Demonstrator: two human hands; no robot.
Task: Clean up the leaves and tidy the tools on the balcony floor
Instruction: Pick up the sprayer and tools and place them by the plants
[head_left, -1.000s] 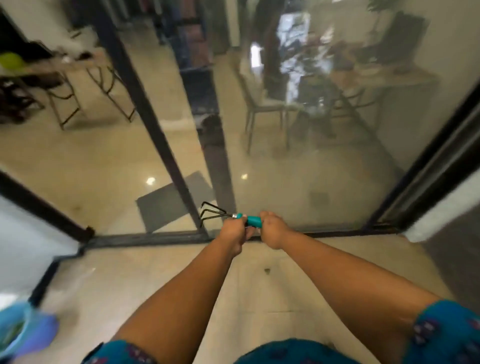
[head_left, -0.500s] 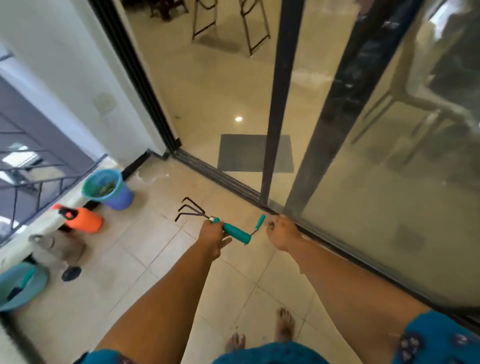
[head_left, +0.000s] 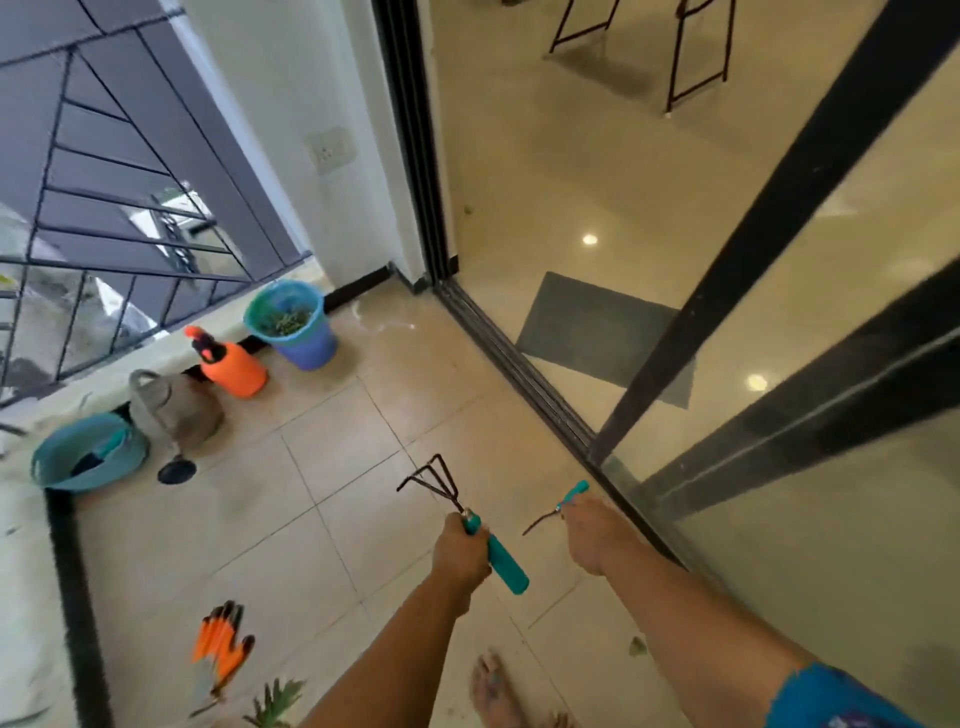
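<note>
My left hand (head_left: 460, 553) grips a hand rake (head_left: 496, 556) by its teal handle, the black prongs pointing up and away over the tiled floor. My right hand (head_left: 592, 535) holds a second small tool (head_left: 558, 506) with a teal handle and a thin dark metal end pointing left. Both are held in the air above the balcony floor. A leaf (head_left: 637, 646) lies on the tiles near my right forearm, and green leaves (head_left: 272, 704) lie at the bottom edge. Orange work gloves (head_left: 221, 649) lie on the floor at lower left.
Along the railing wall stand a blue bucket (head_left: 306, 345) with green clippings, an orange spray bottle (head_left: 231, 366), a grey watering can (head_left: 174, 413) and a teal basin (head_left: 54, 470). A sliding glass door track (head_left: 519, 369) runs on the right. My bare foot (head_left: 493, 686) is below.
The view has swung left and down from the glass door to the balcony floor. My hands have moved apart, each holding its own tool, and the bucket, bottle and basin are now in view.
</note>
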